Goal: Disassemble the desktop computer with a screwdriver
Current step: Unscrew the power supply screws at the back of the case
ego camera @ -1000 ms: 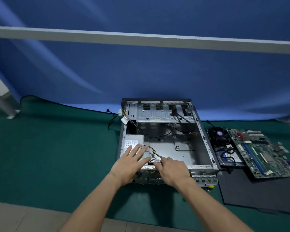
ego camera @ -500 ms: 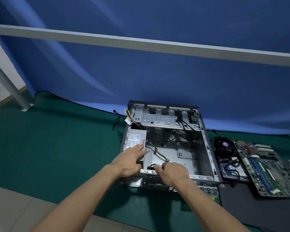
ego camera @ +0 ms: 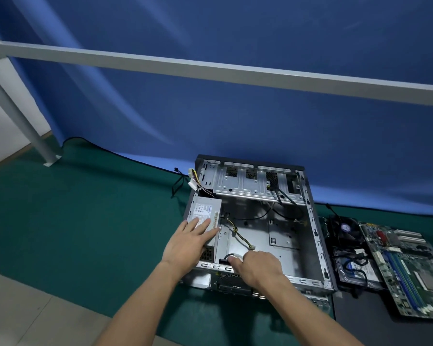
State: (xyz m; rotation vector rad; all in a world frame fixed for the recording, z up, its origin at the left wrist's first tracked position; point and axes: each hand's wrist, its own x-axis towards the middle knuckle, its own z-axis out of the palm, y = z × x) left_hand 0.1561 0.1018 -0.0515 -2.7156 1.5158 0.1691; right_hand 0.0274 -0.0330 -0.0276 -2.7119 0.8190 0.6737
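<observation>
The left hand (ego camera: 189, 242) lies flat, fingers spread, on the power supply unit (ego camera: 205, 214) in the near-left corner of the open computer case (ego camera: 318, 236). Just right of it, the right hand (ego camera: 256, 267) appears to pinch a white cable connector (ego camera: 235, 258) at the case's near rim. Well right of both hands lie the hard drive (ego camera: 358, 268) and motherboard (ego camera: 405, 265)

Two bare forearms in view, no sleeves, gloves, watch or rings. Left hand (ego camera: 188, 243) and right hand (ego camera: 256, 267): short, plain nails.
</observation>
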